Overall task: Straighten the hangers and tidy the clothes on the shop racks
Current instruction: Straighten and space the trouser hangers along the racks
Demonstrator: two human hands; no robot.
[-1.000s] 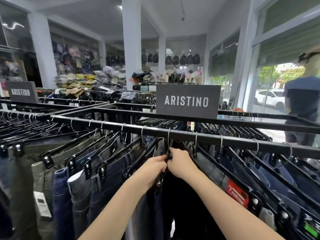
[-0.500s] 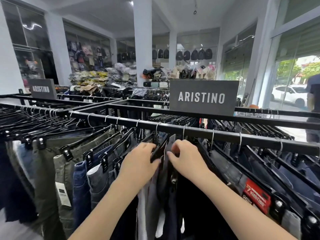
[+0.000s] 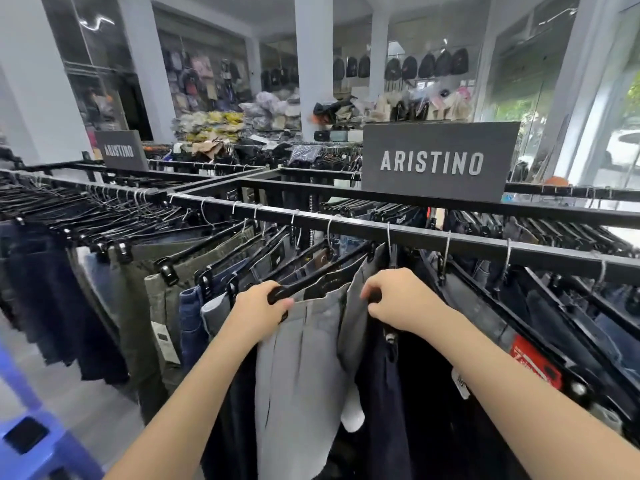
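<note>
Left hand [image 3: 259, 306] and right hand [image 3: 401, 303] on hangers at mid-frame.
The left hand grips the near end of a black clip hanger [image 3: 311, 277] carrying grey trousers [image 3: 301, 368]. The right hand curls round the neighbouring hanger top of dark trousers [image 3: 384, 393], under the black rail [image 3: 450, 240] and ARISTINO sign [image 3: 433, 161].

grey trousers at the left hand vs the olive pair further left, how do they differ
Colour: the grey trousers are pale grey, the olive trousers dull green.
Hold: the left hand grips the grey trousers' hanger; the olive trousers hang untouched.
Pose: the grey trousers face the camera broadside, the olive trousers sit edge-on among neighbours.
Both hang on black clip hangers from one black rail.
</note>
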